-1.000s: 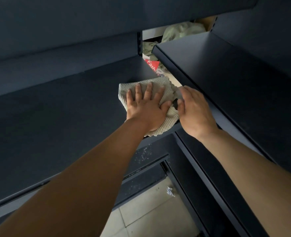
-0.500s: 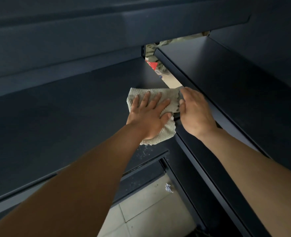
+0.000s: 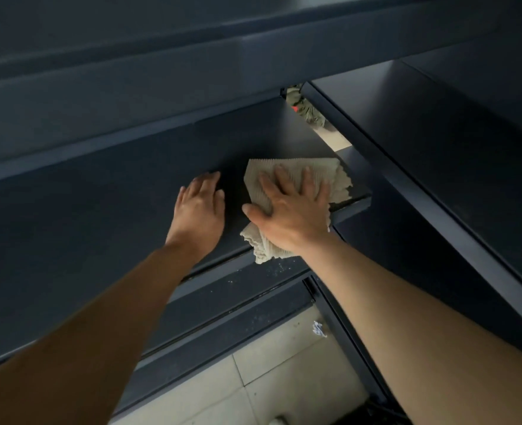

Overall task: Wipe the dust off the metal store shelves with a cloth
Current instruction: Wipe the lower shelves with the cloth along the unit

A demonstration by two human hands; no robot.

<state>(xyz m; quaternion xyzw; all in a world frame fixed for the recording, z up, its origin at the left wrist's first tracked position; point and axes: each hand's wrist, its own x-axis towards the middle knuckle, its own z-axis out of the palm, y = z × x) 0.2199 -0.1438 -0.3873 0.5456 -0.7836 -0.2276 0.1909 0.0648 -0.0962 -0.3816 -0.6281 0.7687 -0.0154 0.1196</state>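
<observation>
As the right grip (image 3: pixel 290 216) presses flat, the cloth (image 3: pixel 330 174) lies beneath it.

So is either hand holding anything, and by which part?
Nothing gripped: right hand presses flat on the middle of the cloth; left hand lies flat on the shelf.

Left hand (image 3: pixel 199 207) flat, palm down, fingers together, right hand (image 3: pixel 290 216) just beside it, palm down, fingers spread
</observation>
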